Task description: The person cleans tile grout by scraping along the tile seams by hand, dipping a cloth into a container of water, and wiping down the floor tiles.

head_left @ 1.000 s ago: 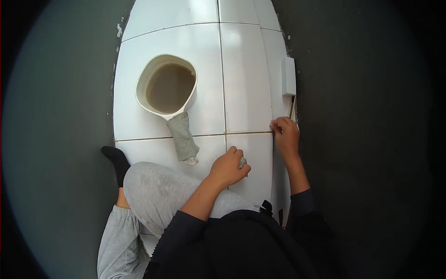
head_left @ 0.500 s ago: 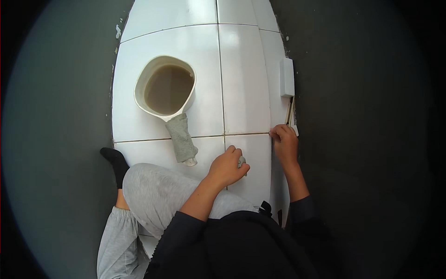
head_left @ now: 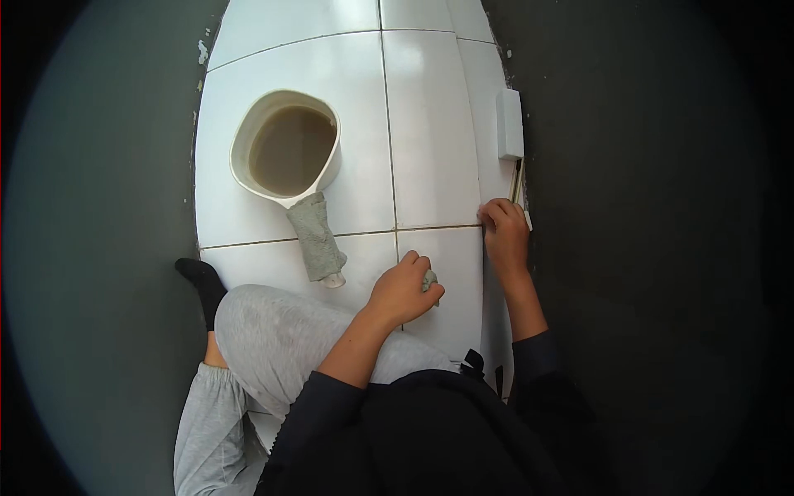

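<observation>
My left hand [head_left: 404,288] is closed around a small grey-green lump [head_left: 429,281], just above the white tile near my knee. Whether the lump is cloth or a paste, I cannot tell. My right hand [head_left: 506,231] is at the step edge, its fingertips pinched at the right end of a grout line [head_left: 442,226]. What those fingers hold, if anything, is too small to name. Further left stands a white dipper [head_left: 240,149] with murky brown water [head_left: 294,151] in it. A damp grey-green cloth [head_left: 316,240] lies over its handle.
White tiles [head_left: 430,124] cover the ledge, and a grey surface [head_left: 645,207] lies on either side. At the right edge sits a small white block [head_left: 509,124], with a thin stick-like tool [head_left: 517,182] below it. My bent leg [head_left: 281,339] takes up the lower left.
The view has shifted slightly, so the dipper and tiles appear a little higher and further left. My right hand stays at the grout line's end; my left keeps the lump.
</observation>
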A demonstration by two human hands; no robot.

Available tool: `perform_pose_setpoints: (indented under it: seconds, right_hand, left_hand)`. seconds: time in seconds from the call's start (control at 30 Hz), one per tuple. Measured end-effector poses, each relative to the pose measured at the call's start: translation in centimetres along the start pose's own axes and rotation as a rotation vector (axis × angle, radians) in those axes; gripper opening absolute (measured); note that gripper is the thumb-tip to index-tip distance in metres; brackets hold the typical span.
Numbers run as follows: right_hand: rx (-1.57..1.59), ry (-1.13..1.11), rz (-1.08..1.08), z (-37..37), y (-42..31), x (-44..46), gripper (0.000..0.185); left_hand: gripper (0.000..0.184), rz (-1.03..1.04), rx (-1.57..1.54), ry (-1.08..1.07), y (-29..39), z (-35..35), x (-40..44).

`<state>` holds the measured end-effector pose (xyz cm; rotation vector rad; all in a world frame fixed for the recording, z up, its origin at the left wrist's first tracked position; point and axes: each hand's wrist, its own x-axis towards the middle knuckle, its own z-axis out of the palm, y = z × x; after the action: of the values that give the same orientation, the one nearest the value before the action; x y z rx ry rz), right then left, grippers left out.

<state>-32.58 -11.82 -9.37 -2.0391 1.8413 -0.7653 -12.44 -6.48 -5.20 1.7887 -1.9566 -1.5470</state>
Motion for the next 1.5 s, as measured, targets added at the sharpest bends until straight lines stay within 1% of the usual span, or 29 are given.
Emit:
perform_pose_setpoints:
  seconds: [0.07, 0.17, 0.23, 0.4, 0.5, 0.57, 0.67, 0.8, 0.87, 1.0, 1.1, 1.2, 1.3, 1.4, 1.5]
  right_hand:
    - [0.001, 0.016, -0.007, -0.1, -0.2, 0.0, 0.007]
    - [-0.013, -0.019, -0.034, -0.3, 0.0, -0.9, 0.006]
    - [-0.007, -0.005, -0.029, -0.2, -0.2, 0.4, 0.007]
    - [-0.021, 0.010, -0.014, -0.3, -0.4, -0.4, 0.010]
    - [-0.034, -0.050, -0.047, -0.4, -0.1, -1.0, 0.013]
    - [-0.060, -0.059, -0.061, -0.1, 0.0, -1.1, 0.018]
    - [-0.027, -0.083, -0.103, 0.5, -1.8, -1.0, 0.022]
    - [0.018, -0.124, -0.161, 2.1, -3.9, -0.8, 0.022]
    - [0.034, -0.151, -0.143, 1.2, -3.1, -0.8, 0.022]
    - [-0.043, -0.110, -0.068, -0.7, -0.7, -0.9, 0.022]
    - [-0.033, -0.121, -0.118, 0.4, -2.1, -0.8, 0.023]
    - [0.053, -0.148, -0.190, 3.0, -5.4, -0.8, 0.020]
    - [0.089, -0.175, -0.234, 4.0, -6.4, -0.7, 0.017]
    - [0.030, -0.181, -0.186, 2.2, -4.1, -0.7, 0.015]
    - [-0.054, -0.127, -0.107, 0.1, -1.9, -0.7, 0.015]
  left_hand:
    - [0.037, -0.007, 0.003, 0.026, -0.4, -0.2, -0.1]
    - [0.037, -0.013, -0.010, 0.047, -0.2, -0.6, 0.2]
    - [0.038, -0.004, -0.016, 0.033, 0.1, -0.4, 0.5]
    - [0.037, 0.000, 0.007, 0.012, -0.1, -0.4, 0.0]
    - [0.037, -0.004, 0.005, 0.029, -0.3, -0.3, 0.3]
    - [0.040, 0.053, 0.005, 0.045, -0.4, 0.3, 0.6]
    - [0.038, 0.004, 0.016, -0.028, 0.2, 0.1, 0.4]
    - [0.038, 0.016, 0.026, 0.006, -0.2, 0.1, 0.4]
    - [0.037, 0.012, 0.026, 0.014, -0.3, 0.0, 0.1]
    - [0.041, 0.032, 0.042, -0.011, -0.4, -0.1, 0.2]
    - [0.042, 0.033, 0.037, -0.018, 0.1, 0.0, 0.4]
    - [0.039, -0.013, 0.043, -0.039, 0.1, -0.1, 0.0]
    - [0.039, -0.034, 0.066, -0.049, -0.3, -0.4, -0.5]
    - [0.039, -0.035, 0.061, -0.041, -0.3, -0.4, -0.5]
    - [0.039, -0.034, 0.046, -0.026, -0.4, -0.2, -0.3]
